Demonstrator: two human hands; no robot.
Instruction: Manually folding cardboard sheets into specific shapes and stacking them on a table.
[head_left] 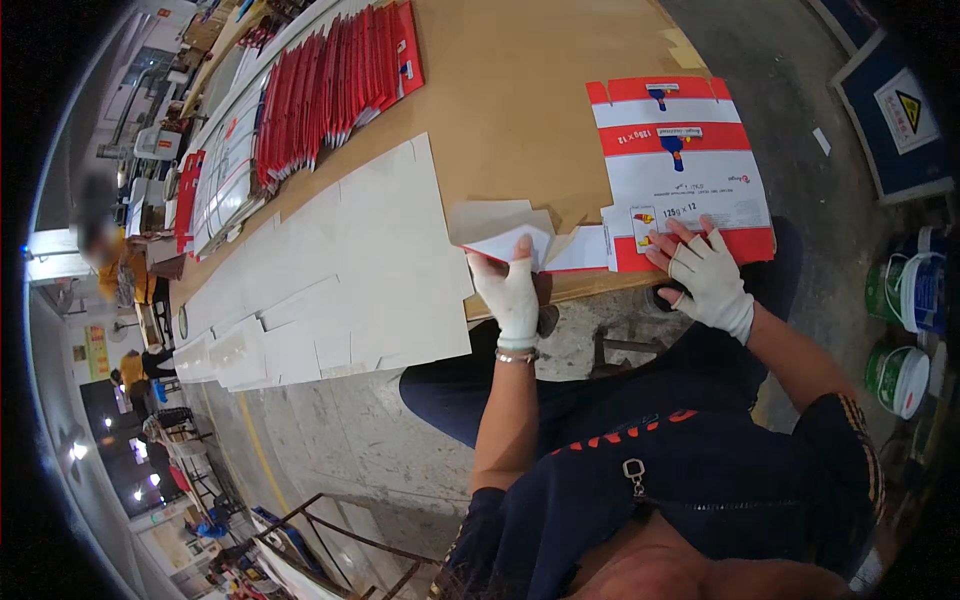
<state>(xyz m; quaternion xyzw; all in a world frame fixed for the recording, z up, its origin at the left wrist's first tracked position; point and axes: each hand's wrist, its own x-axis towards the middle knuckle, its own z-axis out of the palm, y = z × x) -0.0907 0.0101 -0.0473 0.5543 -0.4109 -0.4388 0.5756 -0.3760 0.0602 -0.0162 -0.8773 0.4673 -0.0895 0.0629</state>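
Observation:
A flat red-and-white printed carton blank (685, 185) lies at the table's near right edge. My right hand (705, 275), in a fingerless white glove, rests on its near part with the fingers spread. Between the thumb and fingers of my gloved left hand (508, 290) is a raised white cardboard flap (510, 240), thumb on top. The flap is partly folded up beside the blank's left end; whether the two are one piece I cannot tell. Left of that hand, overlapping blank sheets lie white side up in a fanned stack (350, 270).
Red folded cartons (330, 80) stand in a tight row at the far left of the brown table (510, 100). Green-and-white buckets (898, 380) sit on the floor at right, below a blue board (900, 110) with a warning sign. A metal frame (335, 540) stands at lower left.

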